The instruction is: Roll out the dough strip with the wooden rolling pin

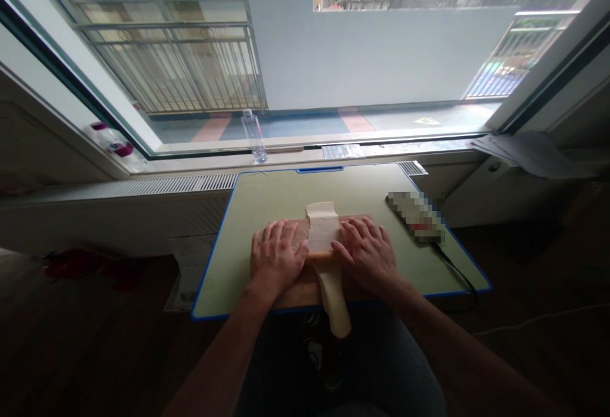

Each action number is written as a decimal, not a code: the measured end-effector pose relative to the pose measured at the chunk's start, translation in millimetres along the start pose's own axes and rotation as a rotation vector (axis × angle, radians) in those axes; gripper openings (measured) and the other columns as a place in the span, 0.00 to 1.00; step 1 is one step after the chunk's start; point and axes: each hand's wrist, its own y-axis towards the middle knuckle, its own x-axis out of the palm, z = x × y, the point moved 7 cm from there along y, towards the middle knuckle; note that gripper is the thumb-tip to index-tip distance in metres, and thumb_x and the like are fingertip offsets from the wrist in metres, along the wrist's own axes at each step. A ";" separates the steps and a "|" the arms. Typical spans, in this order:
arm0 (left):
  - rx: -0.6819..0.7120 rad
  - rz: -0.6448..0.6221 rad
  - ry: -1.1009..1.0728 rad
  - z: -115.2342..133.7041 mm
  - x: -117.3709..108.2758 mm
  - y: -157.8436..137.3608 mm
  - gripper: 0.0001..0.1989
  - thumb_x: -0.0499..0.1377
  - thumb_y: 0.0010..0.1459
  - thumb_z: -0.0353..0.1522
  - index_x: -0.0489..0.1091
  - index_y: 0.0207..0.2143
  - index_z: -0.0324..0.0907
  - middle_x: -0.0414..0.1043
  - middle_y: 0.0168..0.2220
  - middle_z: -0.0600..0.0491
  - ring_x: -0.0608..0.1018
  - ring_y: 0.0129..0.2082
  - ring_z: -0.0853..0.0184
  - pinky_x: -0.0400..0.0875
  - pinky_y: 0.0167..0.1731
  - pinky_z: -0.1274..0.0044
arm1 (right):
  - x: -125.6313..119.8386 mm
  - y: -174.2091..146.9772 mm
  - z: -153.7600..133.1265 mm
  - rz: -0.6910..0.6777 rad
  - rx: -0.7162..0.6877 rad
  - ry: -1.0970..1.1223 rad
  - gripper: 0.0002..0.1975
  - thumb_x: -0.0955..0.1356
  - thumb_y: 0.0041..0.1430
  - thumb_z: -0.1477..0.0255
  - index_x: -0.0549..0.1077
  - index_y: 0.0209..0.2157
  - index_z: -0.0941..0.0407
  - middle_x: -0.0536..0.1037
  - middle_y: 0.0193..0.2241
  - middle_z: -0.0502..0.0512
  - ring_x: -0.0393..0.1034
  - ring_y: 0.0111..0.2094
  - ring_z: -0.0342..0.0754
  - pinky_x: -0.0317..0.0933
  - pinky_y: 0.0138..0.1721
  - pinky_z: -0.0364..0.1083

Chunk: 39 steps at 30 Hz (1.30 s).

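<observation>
A wide window point(305, 74) fills the far side of the scene. In front of it stands a pale green worktop point(271, 194) edged in blue. At its near edge, in the middle, lies a wooden board point(298, 293). Loose papers point(524, 153) rest to the right of the window, well apart from the worktop.

A long strip of pale dough point(324, 223) runs lengthwise through the gap between the left grip point(277, 252) and the right grip point(366, 252). Its far end reaches past the board, and its near end hangs down over the worktop's edge. The right fingers are just beside the dough; whether they touch it cannot be told.

Both grips are open, palms down, with fingers stretched forward and slightly parted over the board and thumbs pointing inward. They lie over a rolling pin point(321, 257), which shows only between the thumbs, crossing on top of the dough. Neither grip is closed around anything that can be seen; the palms hide the pin's ends.

On the right of the worktop lies a blurred-out device point(414, 217). A clear bottle point(254, 137) stands on the windowsill. A thin black cable point(455, 264) trails from the device towards the worktop's near right corner.
</observation>
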 end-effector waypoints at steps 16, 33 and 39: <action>-0.025 -0.164 -0.064 -10.2 12.4 52.2 0.29 0.54 0.70 0.50 0.71 0.67 0.49 0.68 0.72 0.46 0.67 0.71 0.52 0.58 0.72 0.54 | 8.0 49.4 7.8 -0.128 0.052 0.041 0.35 0.61 0.73 0.46 0.69 0.70 0.52 0.68 0.72 0.59 0.57 0.72 0.63 0.51 0.70 0.62; -0.079 -0.114 0.028 -21.4 24.9 123.8 0.25 0.55 0.66 0.45 0.77 0.58 0.44 0.76 0.62 0.39 0.75 0.62 0.47 0.64 0.65 0.53 | 18.3 116.7 21.9 -0.114 0.118 0.132 0.33 0.63 0.73 0.50 0.72 0.67 0.58 0.74 0.66 0.66 0.63 0.68 0.63 0.53 0.68 0.61; -0.138 -0.090 0.031 -28.3 29.8 151.7 0.23 0.55 0.65 0.42 0.77 0.57 0.43 0.76 0.61 0.37 0.75 0.61 0.46 0.65 0.63 0.52 | 22.9 142.2 24.0 -0.114 0.122 0.081 0.31 0.63 0.72 0.53 0.72 0.66 0.59 0.75 0.65 0.68 0.64 0.67 0.64 0.50 0.69 0.64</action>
